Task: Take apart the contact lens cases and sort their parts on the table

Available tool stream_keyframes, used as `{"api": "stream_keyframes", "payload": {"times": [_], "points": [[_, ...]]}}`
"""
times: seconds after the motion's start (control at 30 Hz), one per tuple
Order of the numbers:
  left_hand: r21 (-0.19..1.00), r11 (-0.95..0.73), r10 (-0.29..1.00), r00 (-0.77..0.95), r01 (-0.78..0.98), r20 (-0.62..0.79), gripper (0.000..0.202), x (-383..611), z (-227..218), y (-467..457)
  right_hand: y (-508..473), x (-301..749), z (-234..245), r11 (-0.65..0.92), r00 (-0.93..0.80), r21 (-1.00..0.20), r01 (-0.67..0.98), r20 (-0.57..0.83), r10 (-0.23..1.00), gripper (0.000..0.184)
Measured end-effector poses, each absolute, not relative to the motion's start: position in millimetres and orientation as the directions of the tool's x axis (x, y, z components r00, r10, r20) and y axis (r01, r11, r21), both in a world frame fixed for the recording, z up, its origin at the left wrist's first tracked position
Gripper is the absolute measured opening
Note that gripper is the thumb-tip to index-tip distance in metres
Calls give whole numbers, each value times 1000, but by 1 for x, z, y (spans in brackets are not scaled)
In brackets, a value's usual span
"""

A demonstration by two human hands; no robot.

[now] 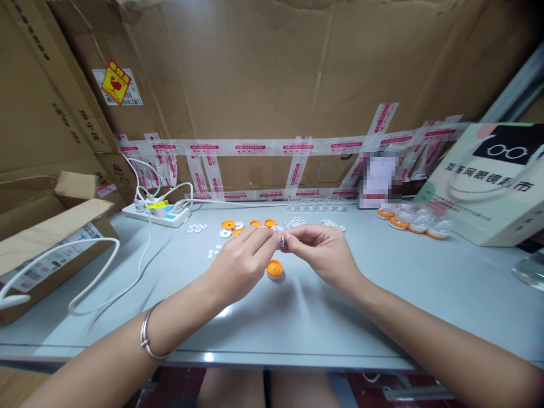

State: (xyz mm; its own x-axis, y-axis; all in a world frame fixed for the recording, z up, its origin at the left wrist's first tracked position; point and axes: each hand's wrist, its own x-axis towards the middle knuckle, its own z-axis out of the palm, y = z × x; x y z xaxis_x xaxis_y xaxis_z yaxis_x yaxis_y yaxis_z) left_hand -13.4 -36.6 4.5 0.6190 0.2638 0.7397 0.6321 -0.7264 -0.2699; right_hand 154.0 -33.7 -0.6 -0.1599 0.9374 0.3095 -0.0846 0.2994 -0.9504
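Note:
My left hand (244, 260) and my right hand (325, 252) meet above the table, fingers closed in a pinch. Between their fingertips is a small white piece (282, 241) with dark marks; the fingers cover most of it. Just below them on the table lies an orange round part (274, 268) with a white rim underneath and a small pin at its centre. Behind my left hand are more orange rings (228, 225) and white discs (225, 233). Beyond my right hand sits a pile of small white pieces with dark spots (295, 222).
Clear domes (317, 204) stand in rows at the back. Finished-looking orange-based domes (419, 222) cluster at right, near a phone-like slab (379, 180) and a paper bag (480, 187). At left are a power strip (157, 213), white cables (144, 266) and a cardboard box (55, 255).

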Motion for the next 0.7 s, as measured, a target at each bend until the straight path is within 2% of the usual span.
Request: {"api": "stream_keyframes", "payload": {"times": [0.1,0.23,0.4,0.5,0.57,0.7], "points": [[-246,-744,255,603,622,756,12,-13,3,-36,-32,154,-2,229,-160,-964,-134,249,955,17],[-135,-796,276,552,590,787,11,-11,0,-32,-30,151,-4,54,-142,-973,-227,88,986,24],[22,-874,313,530,485,788,10,-11,-5,-24,-25,149,-10,-188,-261,-933,-306,-108,959,28],[87,-899,311,485,429,817,11,-12,-8,-22,-24,149,-15,-293,-331,-889,-352,-174,928,28],[166,-895,356,439,414,825,12,-13,-9,-22,-24,148,-16,-271,-331,-896,-351,-152,931,28],[315,-859,457,325,404,828,13,-10,-11,-24,-28,145,-13,-13,-177,-953,-302,43,983,26]]}}
